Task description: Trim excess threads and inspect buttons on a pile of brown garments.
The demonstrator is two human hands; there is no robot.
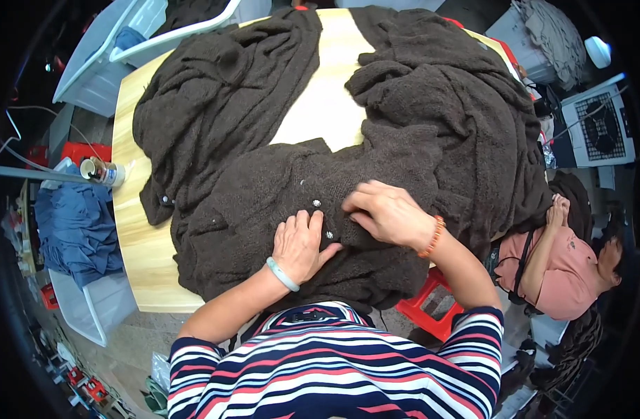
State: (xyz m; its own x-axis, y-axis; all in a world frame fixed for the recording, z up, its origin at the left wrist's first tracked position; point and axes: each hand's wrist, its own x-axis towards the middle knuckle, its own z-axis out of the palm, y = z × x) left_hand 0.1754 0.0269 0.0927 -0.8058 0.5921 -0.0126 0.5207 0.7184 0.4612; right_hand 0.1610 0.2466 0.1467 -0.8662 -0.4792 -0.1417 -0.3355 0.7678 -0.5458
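A large dark brown knitted cardigan [264,112] lies spread over a light wooden table [135,237], with small shiny buttons along its front edge. My left hand [300,244], with a pale green bangle on the wrist, pinches the fabric by a button [329,235]. My right hand [386,213], wearing an orange bead bracelet, grips the overlapping edge of the cardigan just right of the buttons. The two hands almost touch. Another button [316,203] shows just above my left thumb.
A taped roll or can [100,170] sits at the table's left edge. Blue cloth in a bin [76,223] stands at left. Clear plastic bins [103,56] are at back left. A person in a pink top [564,269] sits at right, by a red stool [432,307].
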